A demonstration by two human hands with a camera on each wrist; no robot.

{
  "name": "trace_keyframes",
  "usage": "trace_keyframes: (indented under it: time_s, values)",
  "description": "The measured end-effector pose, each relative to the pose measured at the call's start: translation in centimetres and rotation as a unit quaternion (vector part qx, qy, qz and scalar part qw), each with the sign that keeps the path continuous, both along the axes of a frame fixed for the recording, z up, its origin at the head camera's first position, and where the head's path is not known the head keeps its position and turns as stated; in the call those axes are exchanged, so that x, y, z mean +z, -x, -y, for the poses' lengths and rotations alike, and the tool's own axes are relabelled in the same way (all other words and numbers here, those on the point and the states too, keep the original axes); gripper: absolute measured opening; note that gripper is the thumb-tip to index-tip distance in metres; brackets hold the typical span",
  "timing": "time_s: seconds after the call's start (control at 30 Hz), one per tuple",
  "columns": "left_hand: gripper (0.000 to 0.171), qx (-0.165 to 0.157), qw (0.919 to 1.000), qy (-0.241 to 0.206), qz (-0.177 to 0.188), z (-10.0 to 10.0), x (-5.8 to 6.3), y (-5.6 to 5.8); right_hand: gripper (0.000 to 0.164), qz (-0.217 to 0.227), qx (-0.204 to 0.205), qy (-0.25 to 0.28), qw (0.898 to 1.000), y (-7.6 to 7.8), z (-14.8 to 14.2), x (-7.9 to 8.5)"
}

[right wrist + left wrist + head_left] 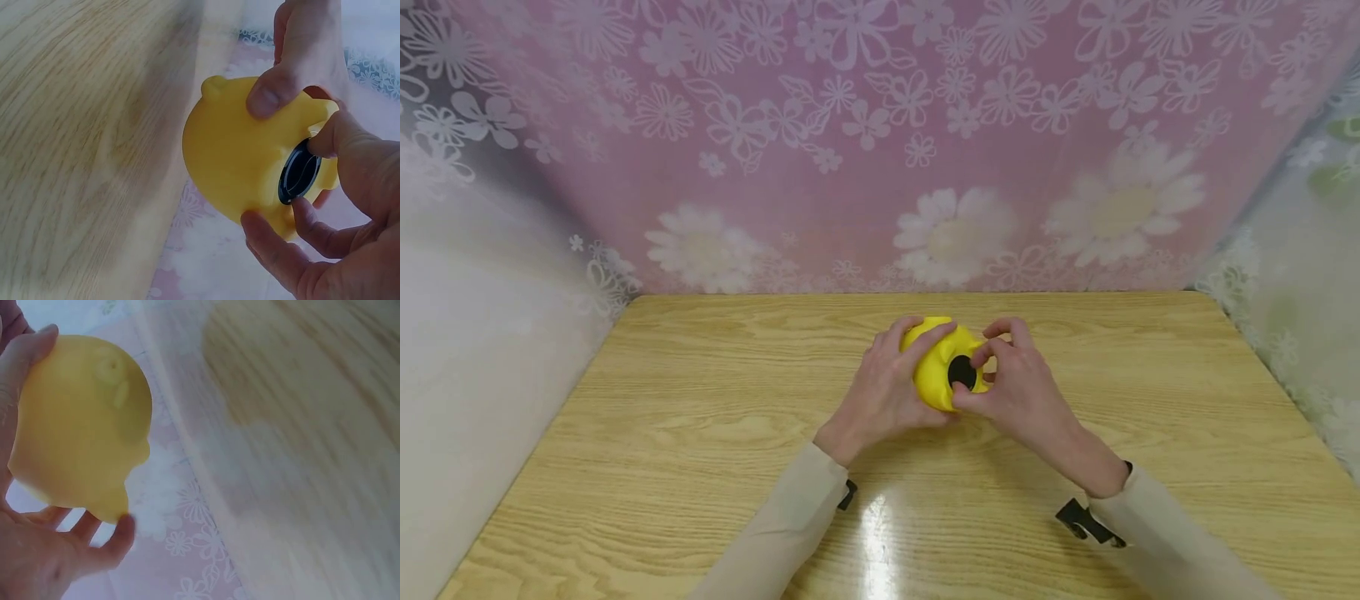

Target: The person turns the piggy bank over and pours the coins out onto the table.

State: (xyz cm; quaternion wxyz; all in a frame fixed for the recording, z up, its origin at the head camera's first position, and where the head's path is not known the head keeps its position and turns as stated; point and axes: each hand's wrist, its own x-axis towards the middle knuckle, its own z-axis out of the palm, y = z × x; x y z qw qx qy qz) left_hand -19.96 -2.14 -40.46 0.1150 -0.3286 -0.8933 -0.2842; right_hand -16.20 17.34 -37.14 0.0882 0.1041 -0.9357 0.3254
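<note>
A rounded yellow piggy bank [931, 382] is held above the wooden table, tipped so that its underside with short stubby feet faces the right hand. My left hand [883, 382] grips its body from the left, thumb on one side and fingers on the other, as the left wrist view also shows. Set in the underside is a round black plug [300, 172]. The thumb and a finger of my right hand [1026, 387] pinch the plug at opposite edges, while another fingertip rests on the yellow body. Whether the plug is loose, I cannot tell.
The light wood-grain table [700, 433] reaches back to a pink floral curtain [820, 183]. Pale cloth hangs along the left and right sides. Black straps with a buckle [1090, 525] show at the cuffs of both light sleeves.
</note>
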Motion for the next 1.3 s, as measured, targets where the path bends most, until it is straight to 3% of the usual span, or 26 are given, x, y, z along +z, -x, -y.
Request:
trace_keyframes:
  time_s: [0.1, 0.27, 0.47, 0.6, 0.83, 0.97, 1.3]
  values:
    - [0.102, -0.022, 0.9979, -0.03, 0.052, 0.1, -0.1, 0.1, 0.026, 0.011, -0.003, -0.001, 1.0, 0.1, -0.2, -0.1]
    - [0.098, -0.043, 0.988, -0.054, 0.138, 0.4, -0.2, 0.2, 0.026, 0.004, 0.002, -0.018, 1.0, 0.3, -0.5, -0.6]
    - [0.098, -0.059, 0.9787, -0.045, 0.192, 0.9, -0.1, 0.6, 0.025, -0.008, 0.015, -0.029, 0.999, 0.2, -0.7, -1.0]
    - [0.097, -0.07, 0.9745, -0.045, 0.208, 1.3, -0.1, 0.8, 0.026, -0.01, 0.023, -0.037, 0.999, 0.4, -0.8, -1.1]
    - [0.086, -0.088, 0.9629, -0.086, 0.24, 1.9, -0.4, 0.9, 0.025, 0.002, 0.049, -0.055, 0.997, 0.5, -0.9, -0.7]
    - [0.086, -0.092, 0.9619, -0.088, 0.242, 2.1, -0.4, 0.9, 0.025, 0.004, 0.058, -0.056, 0.997, 0.5, -0.9, -0.5]
    - [0.125, -0.078, 0.9621, -0.066, 0.253, 2.6, -0.8, 1.3, 0.029, -0.074, 0.083, -0.071, 0.991, 0.0, -0.4, -1.0]
